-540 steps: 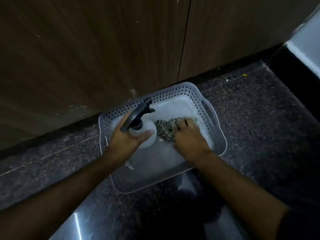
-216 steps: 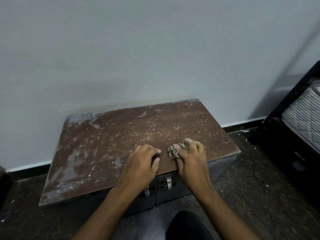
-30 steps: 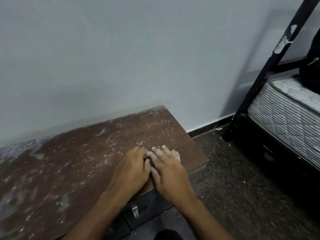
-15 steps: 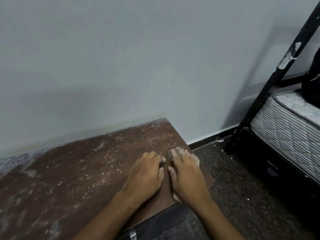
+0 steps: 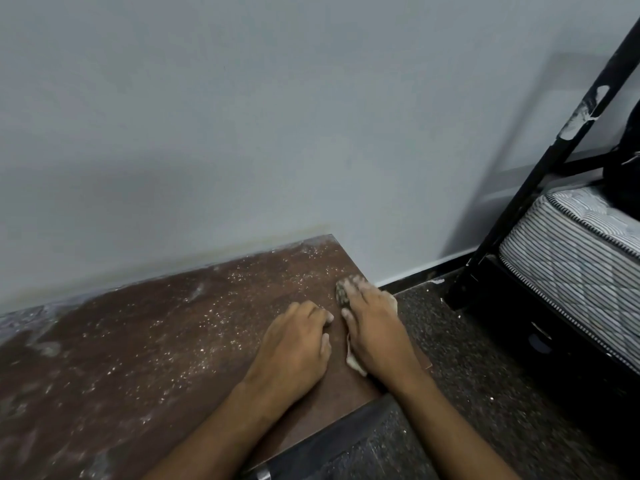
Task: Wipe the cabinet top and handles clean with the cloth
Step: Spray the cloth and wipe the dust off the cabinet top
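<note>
The brown cabinet top (image 5: 166,341) is speckled with white dust and smeared pale along its back left. My right hand (image 5: 372,327) lies flat at the top's right edge, pressing down a crumpled patterned cloth (image 5: 342,295); bits of the cloth show past the fingertips and under the palm. My left hand (image 5: 294,344) rests palm down on the wood just left of it, fingers together, holding nothing. One metal handle (image 5: 262,474) peeks out at the bottom edge on the dark cabinet front.
A grey wall (image 5: 277,133) rises directly behind the cabinet. To the right stands a black metal bed frame (image 5: 540,174) with a striped mattress (image 5: 581,258). Dark speckled floor (image 5: 467,358) lies between cabinet and bed.
My right hand has slid the cloth farther back along the right edge of the top over the last second. The left hand followed beside it, and the view swung slightly right.
</note>
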A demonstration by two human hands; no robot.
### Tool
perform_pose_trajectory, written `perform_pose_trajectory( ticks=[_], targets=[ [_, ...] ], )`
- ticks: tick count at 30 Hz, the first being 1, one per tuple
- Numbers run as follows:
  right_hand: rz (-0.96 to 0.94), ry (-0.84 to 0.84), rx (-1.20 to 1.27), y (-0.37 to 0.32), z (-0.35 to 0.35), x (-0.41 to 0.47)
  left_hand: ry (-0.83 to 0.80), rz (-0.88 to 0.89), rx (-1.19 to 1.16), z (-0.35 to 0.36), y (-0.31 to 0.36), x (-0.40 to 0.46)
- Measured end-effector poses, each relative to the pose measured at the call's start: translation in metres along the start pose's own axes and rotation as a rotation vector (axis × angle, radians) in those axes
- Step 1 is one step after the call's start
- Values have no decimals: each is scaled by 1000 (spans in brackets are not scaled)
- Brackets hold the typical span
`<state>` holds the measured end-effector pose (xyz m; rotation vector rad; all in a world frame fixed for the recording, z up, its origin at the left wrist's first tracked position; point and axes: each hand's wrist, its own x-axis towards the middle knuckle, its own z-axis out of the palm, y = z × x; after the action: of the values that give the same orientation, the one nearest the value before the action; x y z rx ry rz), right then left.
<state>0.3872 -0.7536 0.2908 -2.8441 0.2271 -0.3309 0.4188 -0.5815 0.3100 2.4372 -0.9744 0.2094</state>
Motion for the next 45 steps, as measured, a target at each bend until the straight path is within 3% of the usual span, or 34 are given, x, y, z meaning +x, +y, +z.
perform_pose_trajectory(
  ticks=[4,12,18,24,29,35,41,45],
  targets=[
    [-85,17,-28,-11,4,-53,8,-53,21,2,-4,2],
    [58,23,-30,6,11,46,24,-63,24,-9,-2,-1],
    [-207,-41,73,-19,9,-17,37,-123,31,-13,-10,2],
    [15,19,2,1,8,38,20,-106,34,-19,-13,1],
    [-213,-37,90,-24,7,-12,32,-106,69,-19,-15,7],
    [0,31,24,14,10,37,-6,-33,74,-12,-14,8],
    [-132,-17,62,1,7,-13,-13,-17,85,-5,-13,12],
    [-66,9,32,21,11,18,-20,0,99,-4,-14,11]
  ],
)
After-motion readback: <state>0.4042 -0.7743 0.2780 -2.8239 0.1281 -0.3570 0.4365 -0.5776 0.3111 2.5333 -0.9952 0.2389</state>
